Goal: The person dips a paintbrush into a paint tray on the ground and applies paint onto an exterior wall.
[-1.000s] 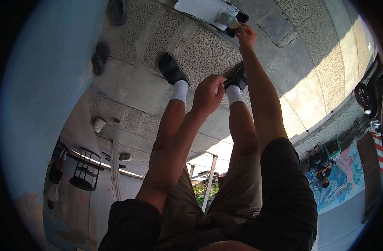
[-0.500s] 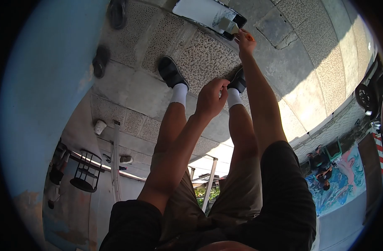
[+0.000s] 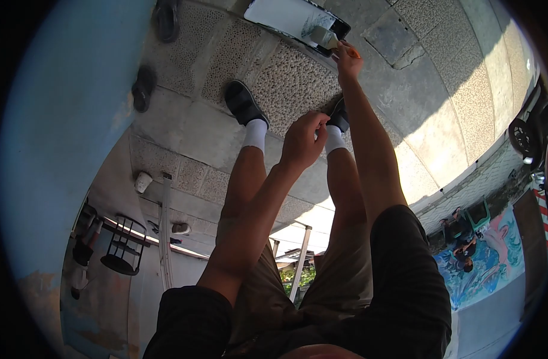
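Observation:
My right hand is closed around the orange handle of a flat paintbrush. The wide bristles rest in the dark-rimmed paint tray, over its dark end, where whitish paint is smeared. Pale paint covers much of the tray bottom. My left hand hangs loosely curled in front of my shins, near the sandal on my right foot. Its thumb lies close to the bent fingers, with nothing visible between them.
A blue wall rises on the left, with loose sandals beside it. A white cup and a metal frame stand behind my left leg. People sit near a painted mural on the right. A parked vehicle's wheel shows at the far right.
The tray, brush and right hand sit slightly further left in the picture. The brush stays at the tray's dark end, and my left hand looks unchanged. A distant person at left has shifted a little.

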A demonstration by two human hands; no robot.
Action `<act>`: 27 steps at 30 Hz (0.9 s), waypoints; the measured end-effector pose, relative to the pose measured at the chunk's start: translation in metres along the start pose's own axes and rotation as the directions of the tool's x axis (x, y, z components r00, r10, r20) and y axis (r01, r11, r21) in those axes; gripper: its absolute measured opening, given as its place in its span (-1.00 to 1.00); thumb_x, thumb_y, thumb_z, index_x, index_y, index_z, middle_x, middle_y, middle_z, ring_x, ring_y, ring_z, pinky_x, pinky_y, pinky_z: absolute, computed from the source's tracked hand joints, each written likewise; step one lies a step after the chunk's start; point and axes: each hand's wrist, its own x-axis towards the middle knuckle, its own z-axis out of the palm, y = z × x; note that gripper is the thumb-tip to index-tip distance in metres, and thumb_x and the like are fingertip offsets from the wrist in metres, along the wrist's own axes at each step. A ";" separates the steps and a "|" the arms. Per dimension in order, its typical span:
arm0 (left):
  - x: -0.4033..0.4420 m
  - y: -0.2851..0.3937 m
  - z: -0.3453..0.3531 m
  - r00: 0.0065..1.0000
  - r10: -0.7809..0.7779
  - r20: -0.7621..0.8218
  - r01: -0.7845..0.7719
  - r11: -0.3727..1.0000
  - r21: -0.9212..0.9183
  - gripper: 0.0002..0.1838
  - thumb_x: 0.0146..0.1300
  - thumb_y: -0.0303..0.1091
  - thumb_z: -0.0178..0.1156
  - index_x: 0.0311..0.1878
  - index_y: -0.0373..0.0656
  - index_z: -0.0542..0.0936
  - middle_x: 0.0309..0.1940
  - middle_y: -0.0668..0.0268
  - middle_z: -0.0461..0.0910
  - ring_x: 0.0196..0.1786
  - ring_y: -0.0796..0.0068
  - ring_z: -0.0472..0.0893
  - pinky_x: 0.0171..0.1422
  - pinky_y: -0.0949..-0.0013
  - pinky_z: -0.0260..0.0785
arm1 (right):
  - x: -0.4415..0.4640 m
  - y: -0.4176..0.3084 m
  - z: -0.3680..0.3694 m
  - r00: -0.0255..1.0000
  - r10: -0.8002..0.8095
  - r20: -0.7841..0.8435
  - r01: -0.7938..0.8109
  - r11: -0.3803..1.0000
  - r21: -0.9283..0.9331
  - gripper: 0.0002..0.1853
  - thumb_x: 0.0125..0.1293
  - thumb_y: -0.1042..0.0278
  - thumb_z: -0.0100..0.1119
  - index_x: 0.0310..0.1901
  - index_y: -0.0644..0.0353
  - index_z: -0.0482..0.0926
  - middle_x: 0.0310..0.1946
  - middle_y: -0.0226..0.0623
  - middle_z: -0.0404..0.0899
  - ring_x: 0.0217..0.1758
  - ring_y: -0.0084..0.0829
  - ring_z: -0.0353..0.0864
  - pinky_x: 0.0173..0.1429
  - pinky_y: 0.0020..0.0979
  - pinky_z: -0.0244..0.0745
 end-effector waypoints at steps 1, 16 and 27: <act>0.000 0.000 0.000 1.000 -0.006 0.009 0.006 1.000 0.001 -0.81 0.37 -0.52 0.21 0.03 -0.24 0.62 -0.08 0.11 0.71 -0.06 0.13 0.73 0.03 0.20 0.56 | 0.000 -0.001 0.002 0.999 0.001 -0.033 0.000 0.999 0.051 -0.70 0.46 0.32 0.35 0.09 0.36 0.71 -0.11 -0.11 0.77 -0.07 -0.25 0.84 -0.06 -0.30 0.78; -0.003 -0.008 -0.007 0.999 0.050 -0.004 -0.050 0.998 0.043 -0.78 0.28 -0.58 0.25 -0.01 -0.27 0.63 -0.17 0.08 0.69 -0.13 0.07 0.73 -0.02 0.16 0.58 | 0.045 -0.014 0.011 0.997 0.077 0.022 -0.080 0.966 0.245 -0.68 0.48 0.30 0.35 0.09 0.39 0.64 -0.09 -0.04 0.74 -0.06 -0.18 0.84 0.00 -0.25 0.83; 0.000 -0.012 -0.004 0.999 0.029 0.019 -0.029 0.998 0.049 -0.82 0.36 -0.53 0.21 0.00 -0.22 0.63 -0.12 0.16 0.71 -0.12 0.20 0.71 0.01 0.23 0.55 | 0.031 -0.001 0.036 0.991 -0.130 0.009 0.129 0.991 0.040 -0.74 0.47 0.34 0.33 0.00 0.39 0.72 -0.14 -0.09 0.76 -0.09 -0.29 0.84 -0.07 -0.33 0.80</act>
